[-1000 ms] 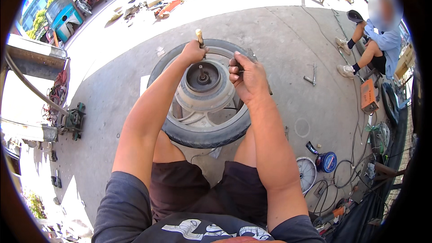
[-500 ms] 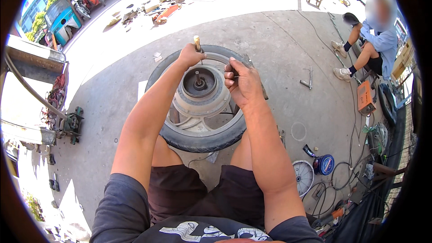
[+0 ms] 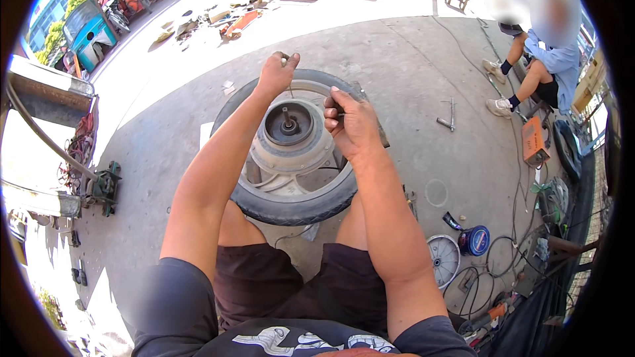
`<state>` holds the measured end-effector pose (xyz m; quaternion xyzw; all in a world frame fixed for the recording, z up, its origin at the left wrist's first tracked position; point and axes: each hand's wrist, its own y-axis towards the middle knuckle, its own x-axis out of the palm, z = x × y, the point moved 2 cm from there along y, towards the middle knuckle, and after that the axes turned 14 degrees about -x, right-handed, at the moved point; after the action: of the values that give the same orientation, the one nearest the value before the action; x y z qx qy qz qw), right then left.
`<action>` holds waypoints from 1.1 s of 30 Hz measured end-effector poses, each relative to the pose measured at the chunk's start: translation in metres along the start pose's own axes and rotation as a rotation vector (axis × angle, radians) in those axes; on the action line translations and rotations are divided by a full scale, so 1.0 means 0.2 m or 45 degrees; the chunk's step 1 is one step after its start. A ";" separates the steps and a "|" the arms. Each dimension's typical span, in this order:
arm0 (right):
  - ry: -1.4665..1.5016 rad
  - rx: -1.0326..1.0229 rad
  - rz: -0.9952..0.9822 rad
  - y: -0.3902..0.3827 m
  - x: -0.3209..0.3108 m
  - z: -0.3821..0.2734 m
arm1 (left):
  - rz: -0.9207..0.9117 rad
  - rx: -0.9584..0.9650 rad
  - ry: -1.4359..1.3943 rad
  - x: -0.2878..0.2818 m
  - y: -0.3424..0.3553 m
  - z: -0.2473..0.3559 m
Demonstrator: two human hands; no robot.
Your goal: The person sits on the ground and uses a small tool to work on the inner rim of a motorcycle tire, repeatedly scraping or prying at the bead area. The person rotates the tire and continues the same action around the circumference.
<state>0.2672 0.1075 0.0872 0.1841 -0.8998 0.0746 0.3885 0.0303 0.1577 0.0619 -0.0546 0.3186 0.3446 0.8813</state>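
Note:
A wheel with a black tyre (image 3: 291, 214) and a grey hub (image 3: 291, 157) lies flat in front of my knees. An axle (image 3: 287, 116) sticks up from the round recess in the hub. My left hand (image 3: 275, 74) is closed around a tool with a pale wooden handle (image 3: 284, 61), above the wheel's far side. A thin metal shaft points down from that fist; its tip is hard to make out. Over the right part of the rim, my right hand (image 3: 354, 119) is curled with its fingers pressed together. Whatever those fingers hold is too small to name.
A T-shaped wrench (image 3: 450, 119) lies right of the wheel. Nearer are a grey metal disc (image 3: 442, 259), a blue tub (image 3: 475, 241) and tangled cables. A person (image 3: 554, 66) sits at the far right beside an orange box (image 3: 534, 140). A vise-like metal piece (image 3: 104, 188) stands left.
My left hand has risen slightly away and rotated, so less of the wooden handle shows above it. My right hand stays nearly in place. The whole view has shifted a little.

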 end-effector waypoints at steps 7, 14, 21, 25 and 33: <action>-0.001 0.004 0.011 0.00 -0.01 0.00 | -0.130 -0.102 0.536 -0.03 0.05 0.14; -0.002 0.005 -0.004 -0.01 0.01 0.00 | -0.121 0.034 0.488 -0.02 0.09 0.09; 0.026 0.000 -0.005 0.00 -0.01 0.01 | -0.117 0.146 0.360 -0.07 0.04 0.12; 0.034 -0.005 0.000 0.01 -0.03 0.01 | -0.029 0.262 0.278 -0.08 -0.01 0.12; 0.004 -0.006 0.003 0.01 -0.02 0.00 | -0.140 0.250 -0.012 -0.07 -0.04 0.07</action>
<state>0.2690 0.1099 0.0854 0.1821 -0.8995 0.0734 0.3904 0.0344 0.1483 0.0808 0.0163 0.3432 0.2632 0.9015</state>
